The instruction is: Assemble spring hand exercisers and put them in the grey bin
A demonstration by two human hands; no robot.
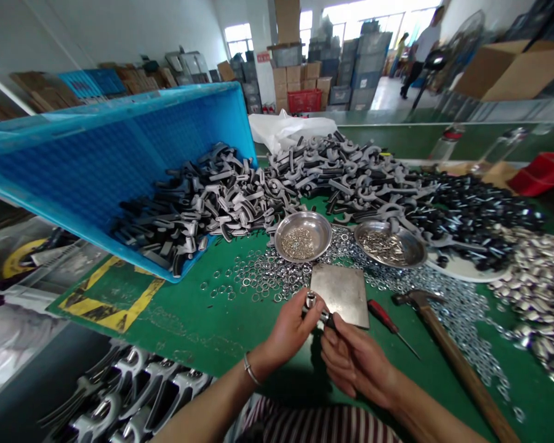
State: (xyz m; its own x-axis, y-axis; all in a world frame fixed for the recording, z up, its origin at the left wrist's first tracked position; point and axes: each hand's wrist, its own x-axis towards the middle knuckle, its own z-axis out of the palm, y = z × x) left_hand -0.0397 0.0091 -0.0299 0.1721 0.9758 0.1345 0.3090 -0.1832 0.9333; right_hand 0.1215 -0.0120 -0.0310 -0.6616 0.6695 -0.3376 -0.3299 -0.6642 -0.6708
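Note:
My left hand point(290, 326) is closed round a small shiny metal part point(310, 299) with a round opening facing up. Between the fingers of my right hand point(357, 357) is a small black knob point(331, 320), its metal end meeting the part in the left hand. Whether the two pieces are joined I cannot tell. Both hands are close together over the near edge of the bench, just in front of a square steel plate point(346, 292). A red-handled screwdriver point(383, 315) and a wooden-handled claw hammer point(452, 354) lie right of the plate.
Metal bowls of small rings point(300, 220) and pins point(420, 258) stand behind the plate. Loose washers point(258, 277) surround them. Grey handles spill from a blue crate point(133, 141). Black knobs point(471, 203) and shiny caps point(535, 295) pile up right. Finished-looking metal pieces point(138, 394) fill a lower-left container.

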